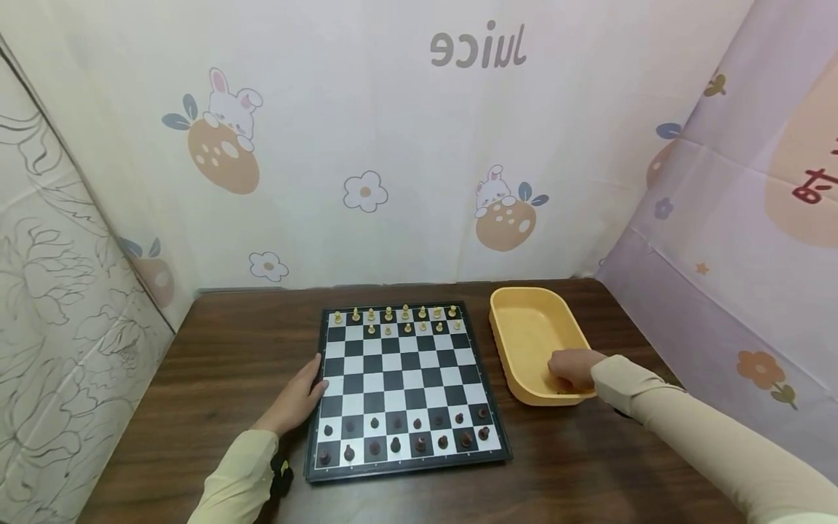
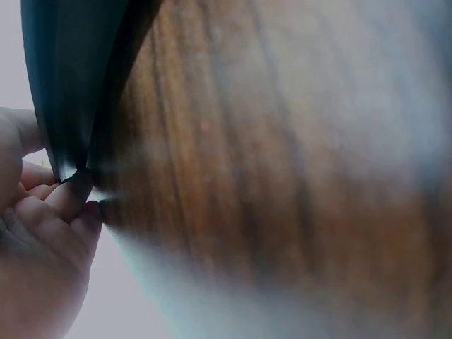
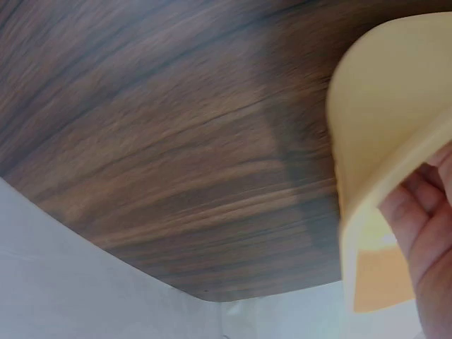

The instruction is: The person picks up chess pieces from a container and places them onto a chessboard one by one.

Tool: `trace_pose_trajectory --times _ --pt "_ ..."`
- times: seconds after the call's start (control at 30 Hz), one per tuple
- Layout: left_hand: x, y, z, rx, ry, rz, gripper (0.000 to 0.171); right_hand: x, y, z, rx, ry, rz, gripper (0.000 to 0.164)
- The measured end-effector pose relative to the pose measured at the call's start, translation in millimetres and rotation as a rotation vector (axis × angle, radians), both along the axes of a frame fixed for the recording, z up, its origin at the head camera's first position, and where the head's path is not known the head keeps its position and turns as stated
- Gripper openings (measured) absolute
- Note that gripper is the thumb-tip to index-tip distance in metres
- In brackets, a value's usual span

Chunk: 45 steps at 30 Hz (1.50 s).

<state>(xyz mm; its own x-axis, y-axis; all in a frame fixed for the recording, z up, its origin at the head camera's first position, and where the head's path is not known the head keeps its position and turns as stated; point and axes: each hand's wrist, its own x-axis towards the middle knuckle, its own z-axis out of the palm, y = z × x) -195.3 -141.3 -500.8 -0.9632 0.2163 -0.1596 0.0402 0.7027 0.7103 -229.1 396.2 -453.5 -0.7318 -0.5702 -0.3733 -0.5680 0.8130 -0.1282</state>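
A black-and-white chessboard (image 1: pixel 402 378) lies on the table. Pale yellow chess pieces (image 1: pixel 389 314) stand in two rows at its far end; the nearer of these rows begins at the third square from the left. Dark brown chess pieces (image 1: pixel 421 443) fill two rows at the near end. My left hand (image 1: pixel 296 399) holds the board's left edge, thumb over the rim and fingers along the side. Inside a yellow plastic basin (image 1: pixel 524 306) is my right hand (image 1: pixel 576 367), at the near right corner. Its fingertips are hidden, so I cannot tell what it holds.
The basin stands just right of the board on a dark wood-grain table (image 1: pixel 242 342). A printed curtain (image 1: pixel 314 131) hangs behind the table's far edge, with further cloth along both sides. In the right wrist view the basin's raised wall (image 3: pixel 388 92) is beside the fingers.
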Motion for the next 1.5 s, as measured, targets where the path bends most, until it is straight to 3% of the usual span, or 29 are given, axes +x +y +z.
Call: trace_pose_trajectory --times 0.1,0.2,0.47,0.8,1.0,1.23,1.5 --pt "0.4 0 1.2 0.001 -0.001 -0.002 0.066 -1.2 3 -1.2 0.076 0.102 0.144 0.035" --pt "1.8 0 2.9 -0.002 0.0 -0.006 0.066 -2.4 6 -1.1 0.067 0.106 0.158 0.035" --pt "3.1 0 4.0 0.01 0.007 -0.004 0.064 -10.6 -4 12.4 -0.096 0.073 0.238 0.04" --pt "1.1 -1 -0.9 0.006 0.002 0.003 0.065 -15.8 -30 29.2 -0.277 0.048 0.185 0.027" --pt "-0.7 -1 -0.9 0.004 -0.01 0.002 0.066 -23.6 -38 41.9 -0.309 0.045 0.108 0.013" --pt "-3.1 -1 -0.6 -0.011 -0.01 -0.004 0.066 -35.5 -50 51.5 -0.31 0.045 0.047 0.011" --pt "-2.2 0 1.4 0.003 -0.014 -0.001 0.067 -45.4 -69 59.4 -0.308 0.113 0.085 0.013"
